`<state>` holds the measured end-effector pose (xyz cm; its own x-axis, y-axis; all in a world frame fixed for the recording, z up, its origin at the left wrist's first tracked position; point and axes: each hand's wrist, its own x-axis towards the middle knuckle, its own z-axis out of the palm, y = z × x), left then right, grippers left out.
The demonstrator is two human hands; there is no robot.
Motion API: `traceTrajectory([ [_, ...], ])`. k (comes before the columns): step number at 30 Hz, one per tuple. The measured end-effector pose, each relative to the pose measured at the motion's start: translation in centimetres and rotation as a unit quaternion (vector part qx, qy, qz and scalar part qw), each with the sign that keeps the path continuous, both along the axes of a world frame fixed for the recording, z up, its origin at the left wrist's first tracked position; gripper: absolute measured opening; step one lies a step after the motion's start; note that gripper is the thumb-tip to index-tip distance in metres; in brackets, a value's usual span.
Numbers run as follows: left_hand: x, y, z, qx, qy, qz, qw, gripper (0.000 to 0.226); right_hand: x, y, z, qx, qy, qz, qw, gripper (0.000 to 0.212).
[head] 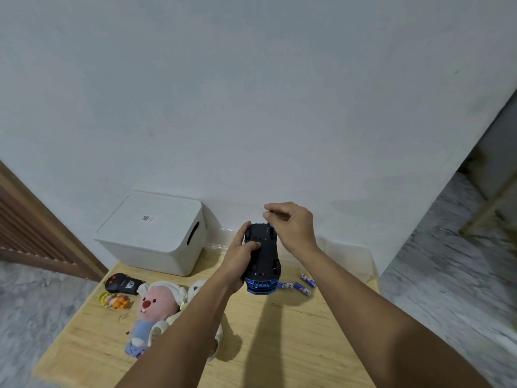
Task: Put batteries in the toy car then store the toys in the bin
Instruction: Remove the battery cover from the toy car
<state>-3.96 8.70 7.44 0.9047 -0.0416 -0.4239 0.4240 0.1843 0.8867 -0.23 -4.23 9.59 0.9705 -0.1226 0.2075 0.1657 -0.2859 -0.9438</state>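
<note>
Toy car (pixel 263 256) held belly-up above table (pixel 279 345), gripped in left hand (pixel 240 254). Right hand (pixel 291 225) pinching small tool at underside. Judged: opening battery cover. Next: batteries (pixel 298 285), just right of car. Bin (pixel 151 233) left of car, lidded.

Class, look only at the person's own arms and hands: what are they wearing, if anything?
Nothing shows on them. Both forearms are bare as far as the frame's lower edge, with no sleeves in view. The left hand and right hand wear no gloves, and no watch, ring or bracelet shows.
</note>
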Motion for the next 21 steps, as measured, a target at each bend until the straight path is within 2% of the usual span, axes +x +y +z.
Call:
traceTrajectory([
  [18,-0.11,-0.21,0.07,0.010,-0.001,0.000,1.000,0.060,0.24,-0.31,0.00,0.038,-0.004,-0.003,0.999,0.016],
  [21,-0.15,-0.22,0.14,0.016,-0.002,-0.002,1.000,0.059,0.49,-0.58,0.28,-0.011,0.014,-0.003,1.000,0.020],
])
